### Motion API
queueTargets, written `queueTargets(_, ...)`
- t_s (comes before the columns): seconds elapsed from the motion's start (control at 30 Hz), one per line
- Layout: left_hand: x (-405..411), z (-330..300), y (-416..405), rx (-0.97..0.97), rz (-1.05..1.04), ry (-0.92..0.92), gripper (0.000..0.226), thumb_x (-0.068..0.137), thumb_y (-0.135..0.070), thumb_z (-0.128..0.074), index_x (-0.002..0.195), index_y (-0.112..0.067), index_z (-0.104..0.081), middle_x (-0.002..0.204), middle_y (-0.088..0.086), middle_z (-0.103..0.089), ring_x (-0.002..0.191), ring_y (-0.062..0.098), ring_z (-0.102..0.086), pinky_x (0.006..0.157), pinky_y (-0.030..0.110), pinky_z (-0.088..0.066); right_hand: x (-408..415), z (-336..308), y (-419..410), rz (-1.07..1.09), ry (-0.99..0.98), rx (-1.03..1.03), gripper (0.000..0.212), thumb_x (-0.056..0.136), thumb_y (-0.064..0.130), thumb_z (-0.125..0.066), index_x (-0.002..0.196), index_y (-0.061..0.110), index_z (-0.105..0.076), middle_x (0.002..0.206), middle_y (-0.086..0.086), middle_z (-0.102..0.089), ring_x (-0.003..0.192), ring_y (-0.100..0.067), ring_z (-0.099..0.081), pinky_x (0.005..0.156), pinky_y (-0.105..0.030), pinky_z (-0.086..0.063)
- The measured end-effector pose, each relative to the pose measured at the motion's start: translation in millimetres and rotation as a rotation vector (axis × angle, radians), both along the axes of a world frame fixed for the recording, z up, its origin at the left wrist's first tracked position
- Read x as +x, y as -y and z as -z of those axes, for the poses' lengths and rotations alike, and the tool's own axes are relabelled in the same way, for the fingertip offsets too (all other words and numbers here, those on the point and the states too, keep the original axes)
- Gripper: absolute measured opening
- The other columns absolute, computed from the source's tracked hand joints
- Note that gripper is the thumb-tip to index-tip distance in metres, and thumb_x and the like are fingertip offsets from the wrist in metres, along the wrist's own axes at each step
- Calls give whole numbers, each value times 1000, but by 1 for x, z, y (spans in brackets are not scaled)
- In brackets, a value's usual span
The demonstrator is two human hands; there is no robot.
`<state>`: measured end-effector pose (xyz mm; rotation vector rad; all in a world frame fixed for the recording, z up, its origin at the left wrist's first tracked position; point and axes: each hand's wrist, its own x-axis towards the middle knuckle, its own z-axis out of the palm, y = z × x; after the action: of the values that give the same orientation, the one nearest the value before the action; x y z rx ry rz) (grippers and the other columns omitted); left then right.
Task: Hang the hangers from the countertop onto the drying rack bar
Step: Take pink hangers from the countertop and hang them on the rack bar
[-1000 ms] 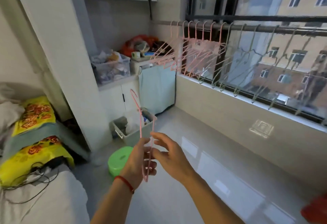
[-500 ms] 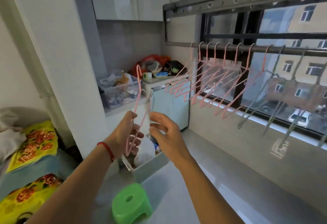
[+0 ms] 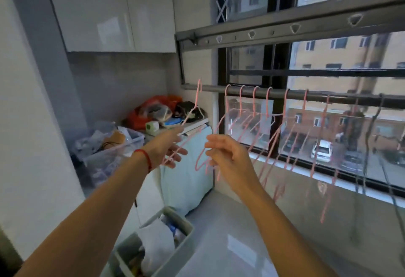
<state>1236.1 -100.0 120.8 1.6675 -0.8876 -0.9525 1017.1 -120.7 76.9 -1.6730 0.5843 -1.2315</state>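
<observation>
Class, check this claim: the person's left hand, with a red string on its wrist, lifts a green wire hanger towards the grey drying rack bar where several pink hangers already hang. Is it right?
Not quite: the colour is wrong. The head view shows the left hand, red string on its wrist, lifting a pink wire hanger, not a green one, towards the grey drying rack bar, where several pink hangers already hang.

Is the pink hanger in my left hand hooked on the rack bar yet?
Not yet. The pink hanger, held by the left hand, has its hook tip level with the rack bar but left of the hung hangers.
</observation>
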Motion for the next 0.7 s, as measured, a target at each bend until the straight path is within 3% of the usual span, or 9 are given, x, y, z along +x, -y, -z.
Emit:
queueTargets(0.17, 24, -11, 56, -54, 171, -10, 54, 96, -61, -49, 129, -18, -55, 113, 26, -72, 58, 26, -61, 56, 32, -48, 34, -15, 28, 81, -43, -19, 35, 90, 5, -64, 116, 28, -72, 112, 5, -77, 102, -19, -72, 97, -52, -57)
queueTargets(0.27, 31, -9, 79, -42, 278, -64, 46, 99, -57, -46, 128, -22, -55, 115, 29, -71, 59, 28, -63, 56, 33, -52, 48, -12, 40, 127, -63, -24, 37, 81, 15, -62, 113, 30, -72, 112, 4, -76, 102, -22, -73, 93, -43, -58)
queueTargets(0.47, 34, 15, 99, 17, 384, -71, 44, 99, -58, -47, 122, -22, -58, 102, 28, -72, 64, 32, -62, 62, 41, -56, 60, 2, 54, 198, -84, -45, 41, 76, 27, -67, 116, 20, -72, 108, 0, -77, 99, -21, -75, 88, -34, -58)
queueTargets(0.6, 42, 25, 98, 40, 391, -51, 50, 98, -56, -49, 132, -20, -54, 105, 27, -71, 70, 35, -65, 76, 58, -60, 62, 6, 56, 247, -118, -45, 36, 84, 7, -63, 117, 17, -73, 109, 0, -77, 100, -23, -75, 92, -40, -58)
queueTargets(0.7, 42, 17, 88, 89, 414, 20, 58, 98, -65, -42, 137, -23, -50, 115, 24, -68, 87, 39, -71, 86, 64, -58, 59, 6, 53, 276, -148, -36, 35, 89, -1, -65, 115, 22, -73, 111, 4, -77, 101, -23, -74, 97, -49, -58)
